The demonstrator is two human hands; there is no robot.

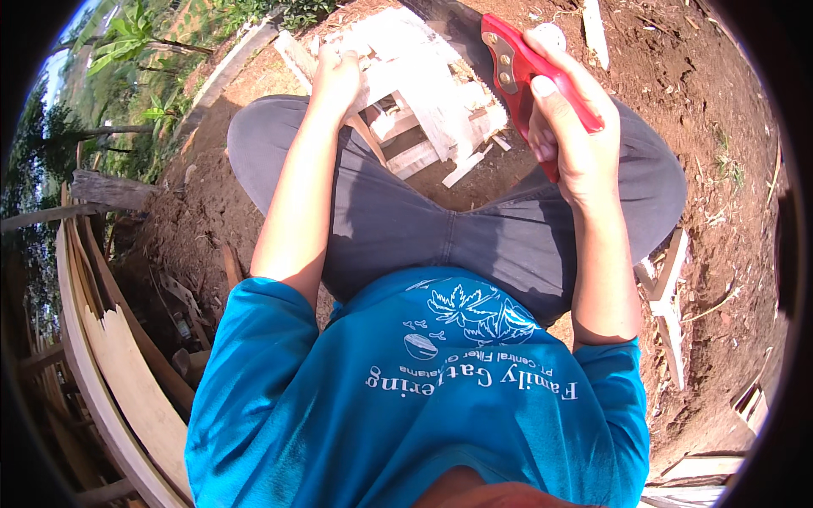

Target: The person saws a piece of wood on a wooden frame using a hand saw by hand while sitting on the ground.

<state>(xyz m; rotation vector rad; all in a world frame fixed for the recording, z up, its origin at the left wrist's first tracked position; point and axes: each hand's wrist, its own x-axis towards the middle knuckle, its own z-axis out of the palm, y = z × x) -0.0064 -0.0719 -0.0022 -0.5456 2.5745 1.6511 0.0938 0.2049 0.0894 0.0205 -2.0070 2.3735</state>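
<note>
My right hand (572,127) is wrapped round the red handle of a hand saw (518,63), its thumb lying along the side. The saw's dark toothed blade runs up and left from the handle, its far end cut off by the picture's top edge. At the far left of the woodwork, my left hand (337,80) is closed at the edge of a pale wooden board (398,51); glare hides part of its fingers. Under that board lies a slatted wooden frame (415,157), between my bent knees. The blade is beside the board; whether they touch, I cannot tell.
Brown soil (711,110) with wood scraps surrounds me. A forked piece of wood (669,305) lies by my right elbow. Long split planks (127,372) stand at my left, with a weathered log (110,188) beyond them. Green plants (135,42) grow at the far left.
</note>
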